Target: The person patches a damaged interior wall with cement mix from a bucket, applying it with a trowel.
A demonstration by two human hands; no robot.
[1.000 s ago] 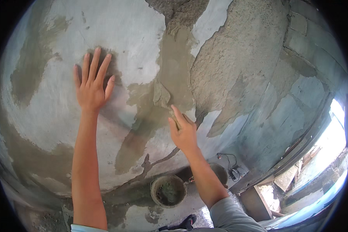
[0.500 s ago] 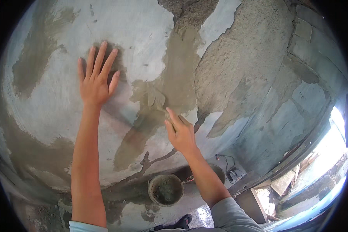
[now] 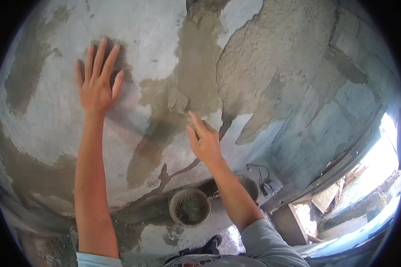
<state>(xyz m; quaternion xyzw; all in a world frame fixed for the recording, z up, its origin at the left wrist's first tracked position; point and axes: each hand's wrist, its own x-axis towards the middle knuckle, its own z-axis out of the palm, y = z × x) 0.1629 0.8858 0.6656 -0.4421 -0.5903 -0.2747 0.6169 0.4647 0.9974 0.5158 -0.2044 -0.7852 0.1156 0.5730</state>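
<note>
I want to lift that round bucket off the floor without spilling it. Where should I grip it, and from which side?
Probably best by the rim of the bucket, coming straight down from above: it stands upright with its mouth open upward and holds grey mix. No handle shows. The left hand and right hand are both up at the wall.

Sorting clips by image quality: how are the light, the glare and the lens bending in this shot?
Head view: soft, even light on the wall; the left hand casts a faint shadow there; the doorway at the right is blown out white; edges curve toward the black round rim; the right hand looks sharp.
</note>
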